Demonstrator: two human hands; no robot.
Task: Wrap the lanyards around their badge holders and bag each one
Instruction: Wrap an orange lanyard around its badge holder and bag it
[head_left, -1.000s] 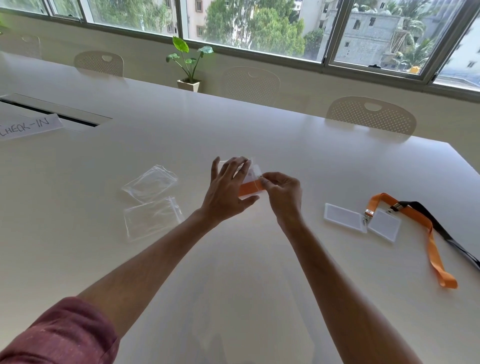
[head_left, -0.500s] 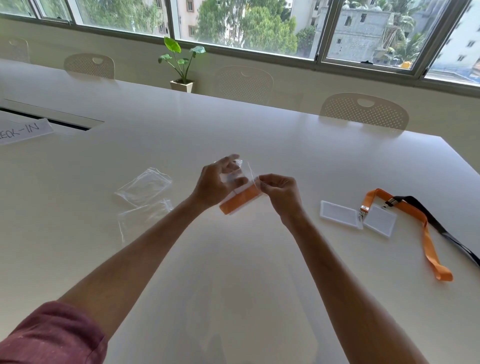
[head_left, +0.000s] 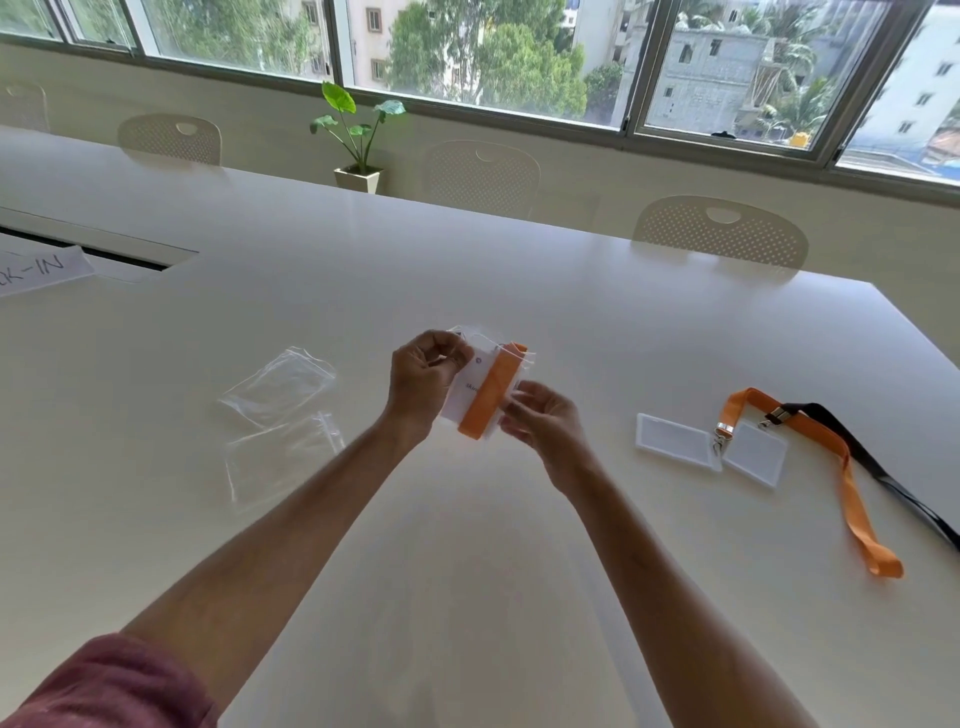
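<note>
We are holding a wrapped badge holder (head_left: 480, 387) above the white table (head_left: 467, 545), left hand (head_left: 421, 382) curling fingers on its top edge, right hand (head_left: 545, 423) pinching its side. Empty bags (head_left: 280, 415) are lying left; chairs (head_left: 719, 231), a potted plant (head_left: 356, 140) and windows (head_left: 493, 57) are lining the far side.

Badge holder (head_left: 470, 388), white card with small print, wrapped crosswise by an orange lanyard (head_left: 491, 391); the bundle sits tilted inside a clear bag (head_left: 522, 358), raised above the table between both hands. 2 empty clear bags lie flat on the table to the left, the farther bag (head_left: 278, 385) crumpled, the nearer bag (head_left: 283, 457) smoother, their edges overlapping. To the right lie 2 white badge holders, left holder (head_left: 675, 441) and right holder (head_left: 756, 457), side by side; an unwrapped orange lanyard (head_left: 852, 483) and a black lanyard (head_left: 883, 470) trail from their clips toward the table's right edge.
</note>
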